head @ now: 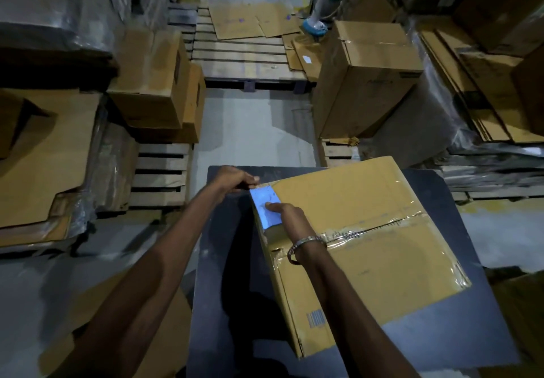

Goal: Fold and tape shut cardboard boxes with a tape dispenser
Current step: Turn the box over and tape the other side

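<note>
Box (362, 230) sits on the dark table (441, 333); left hand (235, 179) pinches tape (265, 205) at ten o'clock, right hand (287, 211) presses fingertips flat. Better to rub firmly along the edge, no wrinkles.

1. A cardboard box (359, 230) lies on a table (459, 327), near and right of centre.
2. A label (265, 205) sits at the box's far left corner, between the left hand (235, 178) and right hand (287, 213).
3. A pallet (244, 60) lies far beyond the table.
4. Stacked boxes (156, 83) stand far left; a tall box (365, 80) stands far right.
</note>
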`<state>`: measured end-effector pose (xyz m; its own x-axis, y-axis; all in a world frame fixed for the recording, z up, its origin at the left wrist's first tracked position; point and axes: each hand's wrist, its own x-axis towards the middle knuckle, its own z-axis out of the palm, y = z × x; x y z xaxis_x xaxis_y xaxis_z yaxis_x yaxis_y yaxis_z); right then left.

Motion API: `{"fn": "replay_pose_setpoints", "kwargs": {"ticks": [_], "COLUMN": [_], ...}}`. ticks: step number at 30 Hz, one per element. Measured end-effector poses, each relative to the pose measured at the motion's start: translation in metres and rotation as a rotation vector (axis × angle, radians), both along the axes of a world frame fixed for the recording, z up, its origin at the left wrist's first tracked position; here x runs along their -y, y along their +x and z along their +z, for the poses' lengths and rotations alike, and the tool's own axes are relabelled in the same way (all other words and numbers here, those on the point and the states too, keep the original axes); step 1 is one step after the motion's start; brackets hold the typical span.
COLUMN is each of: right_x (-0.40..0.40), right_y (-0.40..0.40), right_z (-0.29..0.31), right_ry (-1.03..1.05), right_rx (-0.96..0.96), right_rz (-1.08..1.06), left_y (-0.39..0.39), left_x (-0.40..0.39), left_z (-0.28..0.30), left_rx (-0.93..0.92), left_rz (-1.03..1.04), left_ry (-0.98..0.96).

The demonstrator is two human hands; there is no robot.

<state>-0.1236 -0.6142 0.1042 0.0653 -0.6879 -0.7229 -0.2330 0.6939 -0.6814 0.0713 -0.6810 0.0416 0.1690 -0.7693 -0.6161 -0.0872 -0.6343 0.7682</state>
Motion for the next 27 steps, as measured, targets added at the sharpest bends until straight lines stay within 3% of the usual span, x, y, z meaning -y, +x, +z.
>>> {"fn": "replay_pose_setpoints", "kwargs": {"ticks": [4,9,11,14,16,20,23,27], "right_x": [0.005,0.011,0.013,0.014,0.015,0.013,0.009,0.001], "right_y": [0.012,0.016,0.016,0.015,0.014,0.016,0.014,0.016], "right_z": [0.009,0.011,0.010,0.003,-0.001,0.003,0.004,0.003], "right_ry": [0.015,0.010,0.006,-0.015,-0.027,-0.049,-0.104,-0.167], "right_rx": [-0.073,-0.102,-0.113,-0.142,-0.158,-0.185,-0.244,-0.319], "right_rz": [0.071,0.078,0.083,0.096,0.096,0.106,0.152,0.192], "left_y": [0.000,0.002,0.005,0.015,0.016,0.011,0.014,0.013], "left_x": [-0.001,-0.008,-0.008,-0.002,0.005,0.018,0.020,0.021], "left_z": [-0.019,-0.034,-0.038,-0.045,-0.034,-0.009,-0.011,-0.016], "left_rx": [-0.039,-0.121,-0.075,0.169,0.143,0.200,0.247,0.424], "left_rz": [0.068,0.026,-0.017,-0.054,-0.054,-0.420,-0.481,-0.611], "left_ry": [-0.006,0.143,0.172,0.014,-0.104,-0.150,-0.133,-0.282]}}
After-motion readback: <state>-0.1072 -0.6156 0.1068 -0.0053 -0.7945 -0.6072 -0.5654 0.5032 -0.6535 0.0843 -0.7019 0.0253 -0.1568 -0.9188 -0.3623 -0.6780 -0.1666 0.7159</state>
